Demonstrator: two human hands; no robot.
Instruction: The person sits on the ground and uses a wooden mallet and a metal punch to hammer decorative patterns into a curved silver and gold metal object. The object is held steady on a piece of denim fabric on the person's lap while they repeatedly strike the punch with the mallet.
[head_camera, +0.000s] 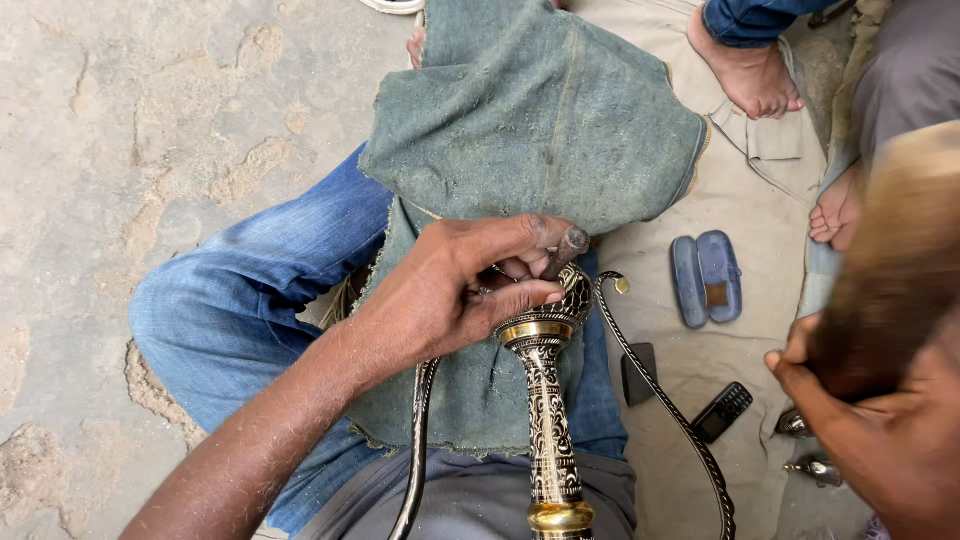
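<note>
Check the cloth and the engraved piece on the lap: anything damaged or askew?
The green cloth has frayed, ragged edges. The left hand grips the top of the engraved metal piece, which looks intact. The right hand is out of view.

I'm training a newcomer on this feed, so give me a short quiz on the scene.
1. True or false: the left hand grips the top of the engraved stem.
2. What lies on the lap under the stem? A) green cloth B) newspaper C) wooden board
3. Which small dark device with a keypad lies on the beige sheet, right of the stem?

Key: 1 true. 2 A. 3 phone.
</note>
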